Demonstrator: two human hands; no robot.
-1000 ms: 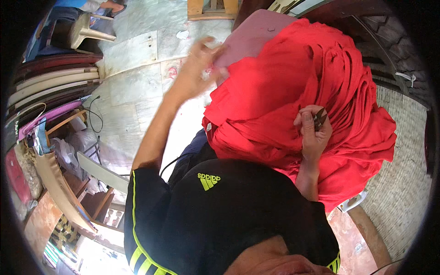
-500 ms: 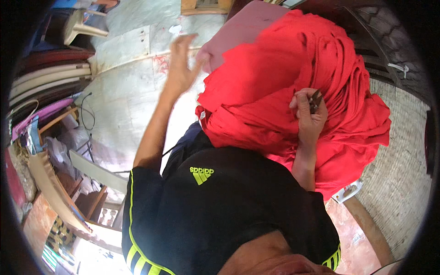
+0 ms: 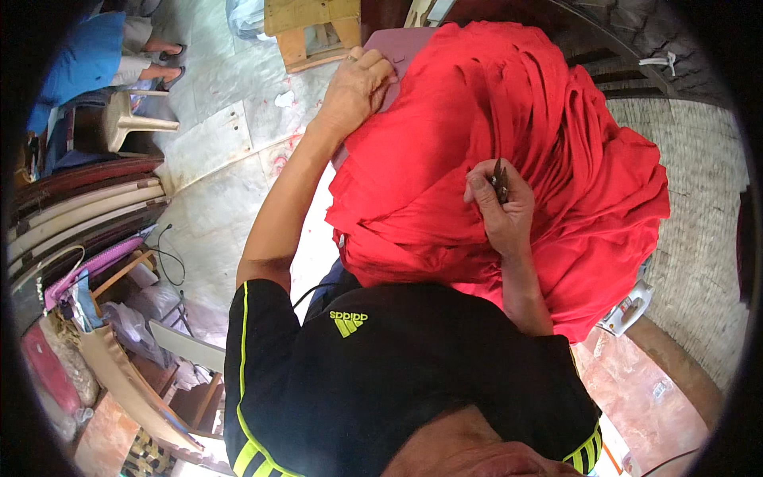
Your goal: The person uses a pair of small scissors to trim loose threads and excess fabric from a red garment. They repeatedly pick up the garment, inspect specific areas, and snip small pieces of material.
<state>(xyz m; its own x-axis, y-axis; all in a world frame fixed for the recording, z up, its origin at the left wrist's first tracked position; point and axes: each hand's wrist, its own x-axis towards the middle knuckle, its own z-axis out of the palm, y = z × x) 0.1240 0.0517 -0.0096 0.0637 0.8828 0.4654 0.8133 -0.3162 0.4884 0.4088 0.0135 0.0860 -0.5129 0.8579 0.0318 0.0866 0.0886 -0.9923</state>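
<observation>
Far left: I see another person in a blue top (image 3: pixel 86 60) behind a cream plastic chair (image 3: pixel 127 121); below them, stacked panels (image 3: pixel 91 208) line the side.
Top, left of middle: my feed shows a yellowish wooden stool (image 3: pixel 311 30) on the pale floor (image 3: pixel 208 181).
Left hand: I have the left hand (image 3: pixel 358 89) back up, fingers bent over the mauve panel (image 3: pixel 397 48), right beside the cloth's edge; I cannot tell whether they grip anything.
Red cloth: the red cloth (image 3: pixel 429 147) lies heaped in front of the torso, smoother on its left, gathered into folds on its right, partly covering the panel.
Right hand: I have the right hand (image 3: pixel 506 205) over the cloth, well apart from the other, closed around a pointed dark tool (image 3: pixel 500 181), tip away from the body.
Right edge: a white handled object (image 3: pixel 632 308) sits just beside the cloth, near a woven mat (image 3: pixel 699 175).
</observation>
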